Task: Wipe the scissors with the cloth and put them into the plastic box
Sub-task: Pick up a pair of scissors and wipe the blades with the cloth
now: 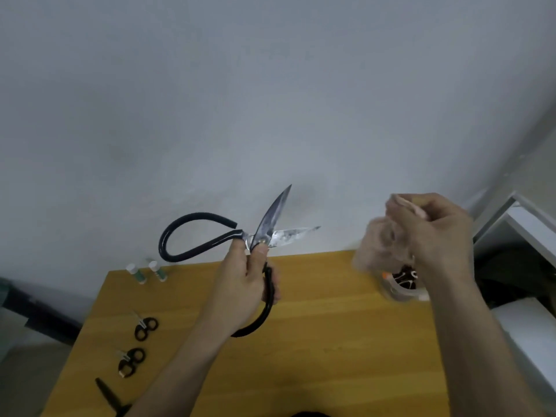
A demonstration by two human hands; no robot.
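Observation:
Large scissors (270,224) with black loop handles and stained steel blades are held up above the wooden table (325,326). My left hand (243,284) grips them near the pivot, blades spread apart and pointing up and to the right. My right hand (436,233) is raised to the right of the blades and pinches a pale, blurred cloth (379,245). The cloth hangs apart from the blades. Below my right hand stands a clear plastic box (401,287) holding dark scissors, partly hidden by the hand.
Two small black-handled scissors (146,326) (131,361) lie at the table's left side, and another dark pair (109,395) at the front left edge. Two small white-capped bottles (137,273) lie at the back left corner. A white shelf (529,230) stands on the right.

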